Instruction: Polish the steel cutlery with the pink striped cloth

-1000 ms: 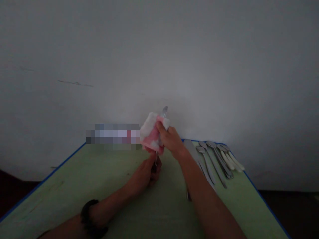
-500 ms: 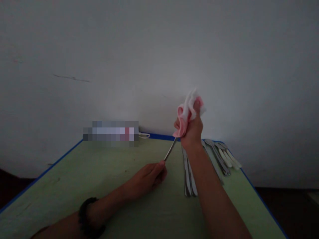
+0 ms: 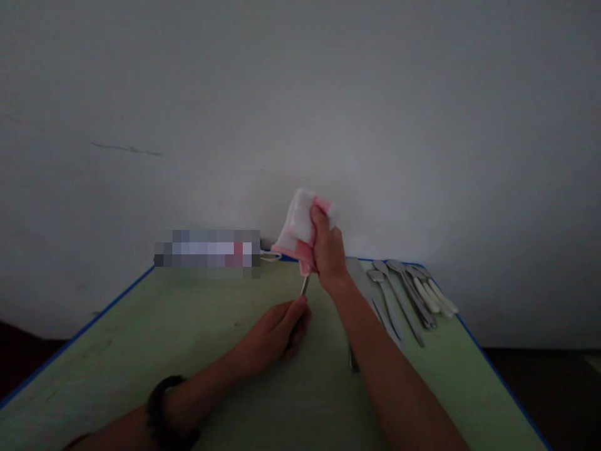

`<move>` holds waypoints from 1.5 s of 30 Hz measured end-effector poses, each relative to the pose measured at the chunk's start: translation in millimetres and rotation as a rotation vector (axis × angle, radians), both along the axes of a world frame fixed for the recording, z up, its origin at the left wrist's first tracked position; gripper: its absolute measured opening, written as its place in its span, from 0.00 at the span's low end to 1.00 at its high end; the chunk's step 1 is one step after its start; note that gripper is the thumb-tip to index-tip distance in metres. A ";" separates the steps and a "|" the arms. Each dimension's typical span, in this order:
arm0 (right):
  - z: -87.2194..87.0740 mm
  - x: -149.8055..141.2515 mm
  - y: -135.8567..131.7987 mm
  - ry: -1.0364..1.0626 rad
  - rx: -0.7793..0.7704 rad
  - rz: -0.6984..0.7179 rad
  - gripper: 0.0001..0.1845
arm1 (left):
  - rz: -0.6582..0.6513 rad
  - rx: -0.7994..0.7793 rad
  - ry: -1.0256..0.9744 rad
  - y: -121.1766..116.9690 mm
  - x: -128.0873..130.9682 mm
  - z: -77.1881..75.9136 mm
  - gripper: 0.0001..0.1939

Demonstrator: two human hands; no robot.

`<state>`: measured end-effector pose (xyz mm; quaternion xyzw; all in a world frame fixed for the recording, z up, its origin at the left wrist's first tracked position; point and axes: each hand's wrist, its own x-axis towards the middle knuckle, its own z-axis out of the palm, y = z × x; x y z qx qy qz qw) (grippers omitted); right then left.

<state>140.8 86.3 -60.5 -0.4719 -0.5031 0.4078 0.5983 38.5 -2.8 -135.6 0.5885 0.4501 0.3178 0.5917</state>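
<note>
Wiping, by the look of it: left hand (image 3: 277, 329) curled tight round a utensil (image 3: 305, 286) above the table (image 3: 188, 313), right hand (image 3: 330, 254) clamping a cloth (image 3: 300, 219) over its hidden upper part, and the next stroke seemed to call for a steady left hold

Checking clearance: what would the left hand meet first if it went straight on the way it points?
Along the metal shaft that the left hand holds, probably the pink-and-white cloth in the right hand; depth is hard to judge from this view.
</note>
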 end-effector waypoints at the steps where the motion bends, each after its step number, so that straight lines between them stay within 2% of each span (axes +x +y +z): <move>1: 1.5 -0.1 -1.4 -0.035 0.007 0.025 0.27 | -0.002 0.015 0.007 0.8 -0.4 -0.4 0.25; 5: 6.5 5.3 -2.5 -0.059 0.028 0.091 0.25 | -0.026 0.025 0.036 1.8 -1.9 0.2 0.26; 9: 14.6 18.8 0.2 0.082 0.004 0.071 0.28 | -0.082 0.025 0.074 -0.2 -2.8 2.6 0.27; 12: 24.1 28.5 -1.2 0.146 0.022 -0.030 0.29 | -0.130 0.058 0.099 -2.0 -3.4 3.7 0.27; 14: 29.4 30.1 -5.1 0.092 0.054 -0.128 0.29 | -0.142 0.066 0.097 -2.5 -3.6 4.1 0.28; 16: 31.6 26.1 -10.0 -0.019 0.074 -0.169 0.28 | -0.141 0.060 0.089 -2.5 -3.5 4.6 0.28; 19: 28.0 13.8 -15.2 -0.194 0.097 -0.108 0.28 | -0.145 0.056 0.060 -2.0 -2.4 5.4 0.28; 23: 18.6 4.4 -14.0 -0.360 0.140 0.055 0.27 | -0.141 0.046 0.001 -2.0 -1.2 2.5 0.27; 27: 19.6 13.9 -10.0 -0.308 0.118 0.178 0.27 | -0.083 0.075 -0.006 -2.6 -1.9 -2.6 0.25; 33: 29.6 37.2 -2.6 -0.049 0.081 -0.010 0.30 | -0.078 0.048 -0.013 -3.9 -4.3 1.0 0.26; 38: 19.3 20.4 -6.2 -0.040 0.081 -0.090 0.31 | -0.076 -0.085 -0.144 2.7 -9.1 -0.9 0.27; 40: 11.4 7.9 -9.8 -0.142 0.081 -0.039 0.30 | -0.062 -0.136 -0.248 7.7 -10.2 -4.7 0.27; 42: 4.7 0.1 -12.0 -0.282 0.091 0.076 0.29 | -0.016 -0.172 -0.337 12.5 -10.5 -7.7 0.27; 45: 1.8 3.4 -11.4 -0.429 0.101 0.241 0.27 | 0.038 -0.172 -0.353 16.5 -9.7 -8.1 0.26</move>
